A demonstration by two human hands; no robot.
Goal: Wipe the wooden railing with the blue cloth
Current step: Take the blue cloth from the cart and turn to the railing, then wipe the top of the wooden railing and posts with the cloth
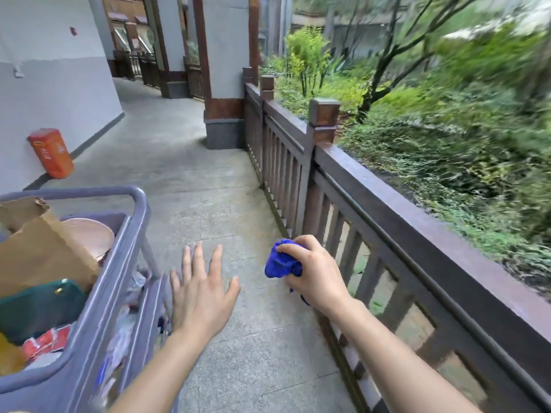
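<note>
A dark brown wooden railing [396,201] runs along the right side of the walkway, with square posts and a flat top rail. My right hand [316,272] grips a bunched blue cloth [281,260] in front of the balusters, below the top rail and not touching it. My left hand [199,290] hovers flat with fingers spread, empty, just right of the cart.
A grey cart [131,234] with a paper bag, a green bag and a bowl stands at my left. An orange bin [52,152] leans by the white wall. A pillar [226,70] meets the railing ahead. Stone paving lies between cart and railing; greenery is beyond.
</note>
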